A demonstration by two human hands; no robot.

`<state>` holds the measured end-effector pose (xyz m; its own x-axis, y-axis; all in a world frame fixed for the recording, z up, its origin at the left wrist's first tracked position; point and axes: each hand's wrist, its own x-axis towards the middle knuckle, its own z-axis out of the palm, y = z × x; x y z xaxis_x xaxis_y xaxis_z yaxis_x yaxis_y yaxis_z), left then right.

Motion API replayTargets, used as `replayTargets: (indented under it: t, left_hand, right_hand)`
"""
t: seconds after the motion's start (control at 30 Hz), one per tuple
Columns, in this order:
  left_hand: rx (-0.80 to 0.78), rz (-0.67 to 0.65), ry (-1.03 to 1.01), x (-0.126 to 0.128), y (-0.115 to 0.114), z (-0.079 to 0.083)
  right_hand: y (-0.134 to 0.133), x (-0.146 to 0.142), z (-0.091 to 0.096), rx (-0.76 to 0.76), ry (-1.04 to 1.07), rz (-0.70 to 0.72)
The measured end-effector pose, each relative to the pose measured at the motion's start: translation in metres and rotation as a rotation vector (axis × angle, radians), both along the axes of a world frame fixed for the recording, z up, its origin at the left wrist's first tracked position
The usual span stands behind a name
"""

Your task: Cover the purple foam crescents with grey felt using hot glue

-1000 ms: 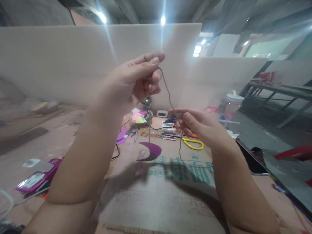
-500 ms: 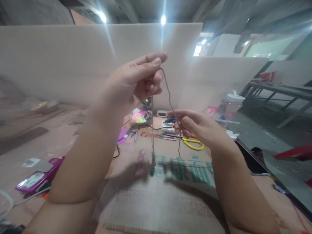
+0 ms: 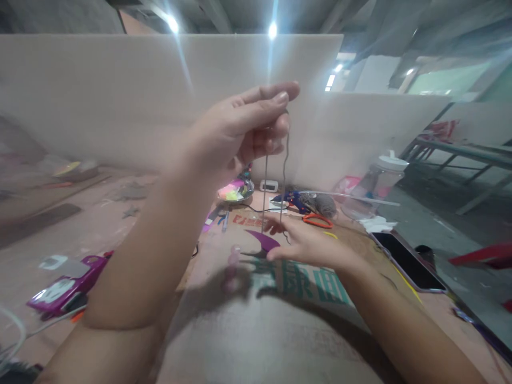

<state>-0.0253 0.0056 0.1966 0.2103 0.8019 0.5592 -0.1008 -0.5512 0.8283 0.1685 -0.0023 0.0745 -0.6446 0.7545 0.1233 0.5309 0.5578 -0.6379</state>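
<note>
1. I am observing the left hand (image 3: 256,122) pinching a grey cord (image 3: 284,168) between thumb and fingers, its two strands hanging below them.
2. A purple crescent (image 3: 263,240) is hanging from one strand, well below the left fingers and close to the right thumb.
3. The right hand (image 3: 308,242) is holding thumb and fingers parted near the crescent; whether they are touching it, I cannot tell.
4. Printed cardboard (image 3: 248,336) is lying beneath both hands.
5. A grey yarn ball (image 3: 325,204) is resting beyond the right fingers.
</note>
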Motion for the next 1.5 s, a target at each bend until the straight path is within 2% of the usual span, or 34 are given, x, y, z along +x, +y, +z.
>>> replayTargets:
  t: [0.1,0.17,0.2,0.23,0.27,0.33,0.37,0.43,0.47,0.5,0.57,0.67,0.73,0.83,0.93,1.0,1.07,1.17,1.23,1.3,1.4,1.5]
  left_hand:
    - [0.001,-0.096,-0.007,0.003,0.002,-0.003]
    - [0.013,-0.180,-0.003,0.005,-0.003,-0.008]
    - [0.028,-0.185,0.037,0.006,-0.008,-0.011]
    - [0.048,-0.173,0.099,0.007,-0.015,-0.015]
    - [0.085,-0.098,0.209,0.007,-0.023,-0.018]
    - [0.162,0.080,0.434,0.004,-0.039,-0.027]
    - [0.219,0.196,0.478,0.000,-0.045,-0.031]
    - [0.269,0.404,0.501,-0.011,-0.046,-0.041]
    - [0.249,0.458,0.507,-0.017,-0.042,-0.047]
    - [0.191,0.457,0.523,-0.023,-0.035,-0.053]
    - [0.010,0.288,0.572,-0.032,-0.014,-0.068]
    - [-0.356,-0.135,0.562,-0.031,0.014,-0.095]
    - [-0.579,-0.350,0.335,-0.023,0.024,-0.114]
    - [-0.762,-0.418,0.030,-0.006,0.023,-0.135]
    - [-0.920,-0.433,-0.201,0.010,0.018,-0.147]
    - [-1.025,-0.427,-0.354,0.018,0.017,-0.149]
    - [-1.025,-0.380,-0.457,0.022,0.017,-0.148]
    - [-0.854,-0.267,-0.531,0.018,0.019,-0.142]
    - [-0.730,-0.219,-0.500,0.009,0.022,-0.138]
    - [-0.596,-0.151,-0.411,-0.004,0.028,-0.134]
    - [-0.406,0.029,-0.293,-0.027,0.043,-0.132]
    - [-0.346,0.195,-0.262,-0.050,0.061,-0.133]
  right_hand:
    - [0.006,-0.004,-0.026,-0.086,-0.012,-0.027]
    - [0.009,-0.005,-0.035,-0.115,0.001,-0.036]
    - [0.011,-0.005,-0.036,-0.082,0.019,-0.067]
    - [0.012,-0.004,-0.037,-0.011,0.052,-0.116]
    - [0.013,-0.003,-0.037,0.094,0.094,-0.169]
    - [0.014,0.002,-0.035,0.370,0.201,-0.250]
    - [0.014,0.005,-0.033,0.513,0.254,-0.262]
    - [0.013,0.011,-0.030,0.787,0.310,-0.244]
    - [0.011,0.015,-0.027,0.910,0.311,-0.234]
    - [0.009,0.018,-0.025,1.015,0.296,-0.223]
    - [0.002,0.024,-0.019,1.184,0.246,-0.202]
    - [-0.009,0.028,-0.011,1.345,0.178,-0.170]
    - [-0.014,0.029,-0.007,1.403,0.132,-0.128]
    - [-0.018,0.026,-0.007,1.463,0.055,-0.017]
    - [-0.019,0.017,-0.011,1.521,-0.024,0.073]
    - [-0.020,0.009,-0.015,1.507,-0.044,0.128]
    - [-0.020,0.001,-0.019,1.448,-0.033,0.167]
    - [-0.019,-0.007,-0.023,1.344,0.002,0.217]
    - [-0.019,-0.007,-0.023,1.246,0.057,0.234]
    - [-0.023,-0.003,-0.023,1.113,0.134,0.221]
    - [-0.035,0.014,-0.019,0.851,0.152,0.159]
    - [-0.044,0.046,-0.015,0.507,0.079,0.070]
